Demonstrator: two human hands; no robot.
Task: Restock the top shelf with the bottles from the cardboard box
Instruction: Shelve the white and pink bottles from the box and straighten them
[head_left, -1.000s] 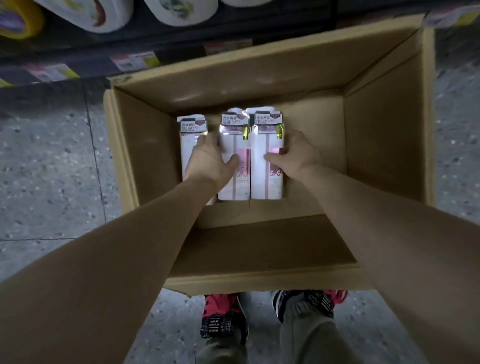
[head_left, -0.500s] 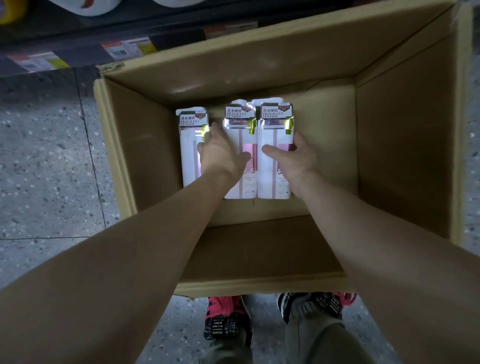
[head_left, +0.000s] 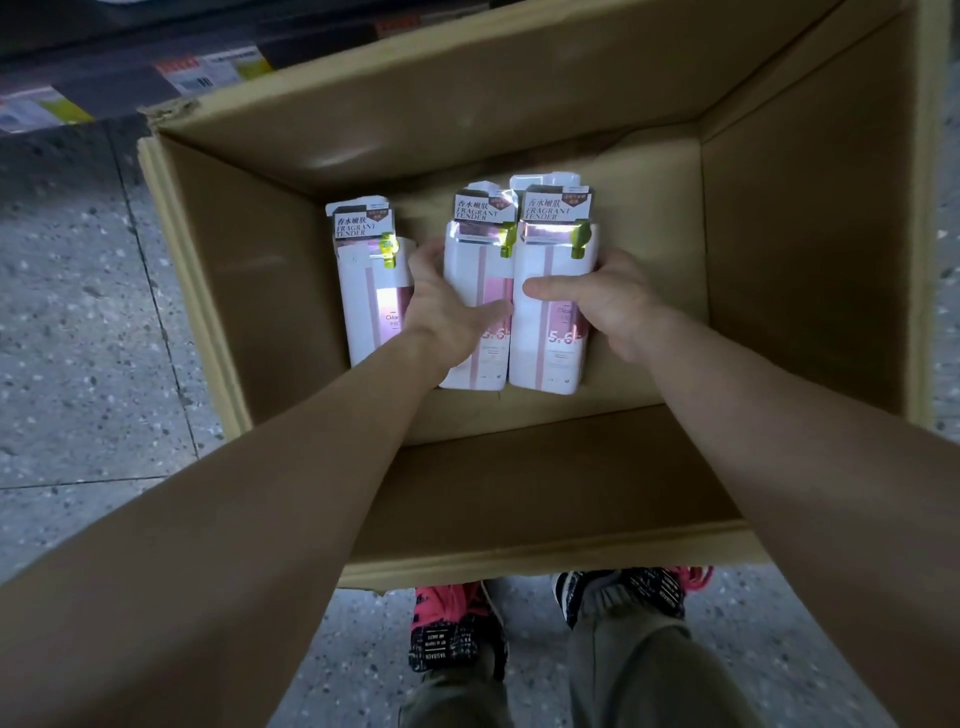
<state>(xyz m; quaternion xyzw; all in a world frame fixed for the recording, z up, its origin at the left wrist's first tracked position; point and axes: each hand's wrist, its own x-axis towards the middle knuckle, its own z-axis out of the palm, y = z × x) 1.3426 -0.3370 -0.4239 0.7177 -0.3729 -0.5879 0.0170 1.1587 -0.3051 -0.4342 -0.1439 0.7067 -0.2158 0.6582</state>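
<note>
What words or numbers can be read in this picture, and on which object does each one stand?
"FRAGRANT TENDER", under Chinese characters: on the collar tag of the left bottle, the middle bottle and the right bottle.
"5.6": on the front of the right bottle; partly hidden on the middle one.
"Ckla...": left bottle, cut off.
Shelf price labels: too blurred to read.
Shoe tongue print: too small to read.

Both bare forearms are stretched forward and downward, converging toward the middle of the view. The left hand (head_left: 447, 306) is set with its back upward, fingers curled down and out of sight, thumb angled to the right. The right hand (head_left: 602, 301) is cupped, thumb laid flat and pointing left, fingers wrapped around the far side. The two thumbs are nearly touching. Both hands are closed in a grasp.
</note>
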